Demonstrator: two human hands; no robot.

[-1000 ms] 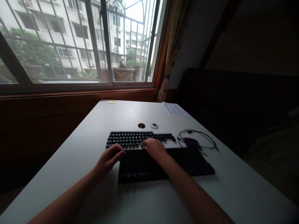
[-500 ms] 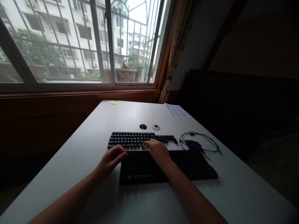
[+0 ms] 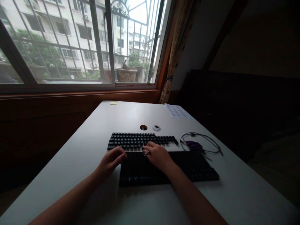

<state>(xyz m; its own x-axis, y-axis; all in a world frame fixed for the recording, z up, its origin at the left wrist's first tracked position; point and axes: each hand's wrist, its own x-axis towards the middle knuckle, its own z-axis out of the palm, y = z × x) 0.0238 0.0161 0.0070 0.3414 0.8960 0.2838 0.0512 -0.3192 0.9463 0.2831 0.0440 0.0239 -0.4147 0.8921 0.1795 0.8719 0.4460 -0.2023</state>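
Observation:
A black keyboard (image 3: 150, 176) lies near the middle of the white table, its surface too dark to show detail. Beyond it, black keycaps (image 3: 131, 139) are laid out in rows like a key layout. My left hand (image 3: 111, 161) has curled fingers gripping the keyboard's far left corner. Between the fingers of my right hand (image 3: 158, 154) is a thin shiny metal keycap puller (image 3: 146, 153). That hand is closed, over the keyboard's far edge, with its index fingertip by the nearest row of keycaps. Whether the puller holds a cap is too small to tell.
A dark cable (image 3: 209, 137) loops on the right, beside a purple cloth-like item (image 3: 195, 145). Past the keycaps are a round hole (image 3: 143, 127) and a grey ring cover (image 3: 156, 128). Printed paper (image 3: 178, 111) and a yellow note (image 3: 113, 102) lie at the table's far end.
My right hand has drawn back slightly with the puller, from the nearest keycap row to the keyboard's far edge. My left hand has barely moved.

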